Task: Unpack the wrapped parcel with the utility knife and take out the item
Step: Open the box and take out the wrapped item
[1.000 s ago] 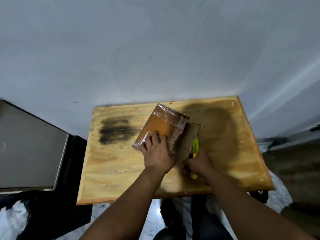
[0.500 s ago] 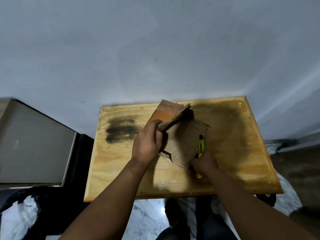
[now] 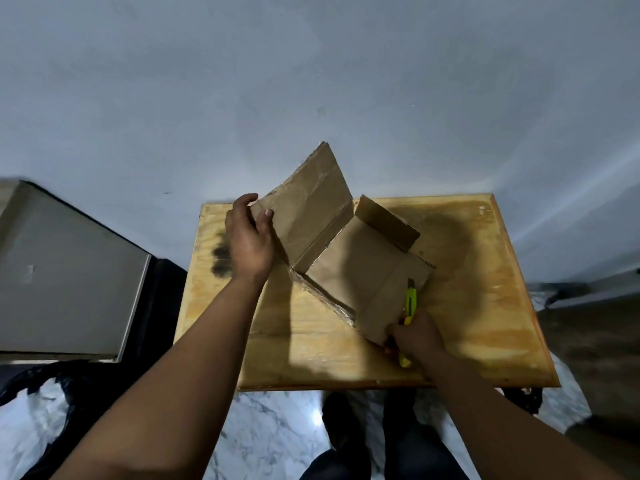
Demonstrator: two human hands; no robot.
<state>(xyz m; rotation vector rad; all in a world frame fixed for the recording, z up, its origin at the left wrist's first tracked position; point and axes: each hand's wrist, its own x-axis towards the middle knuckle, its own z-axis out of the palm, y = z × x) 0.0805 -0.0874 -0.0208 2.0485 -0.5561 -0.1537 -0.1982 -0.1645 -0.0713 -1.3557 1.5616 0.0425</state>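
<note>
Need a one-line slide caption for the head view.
Left hand lifts the cardboard box flap open on the wooden table; right hand grips the yellow utility knife.

- Two bare forearms, no sleeves in view up to the frame edge.
- Left hand (image 3: 250,237) and right hand (image 3: 414,336) bare: no gloves, rings, watch or wristband to be seen.
- Short, plain thumbnail showing on the left hand.
- Dark trousers on the legs at the near edge, below the table.
- Dark footwear, details too dim to tell.
</note>
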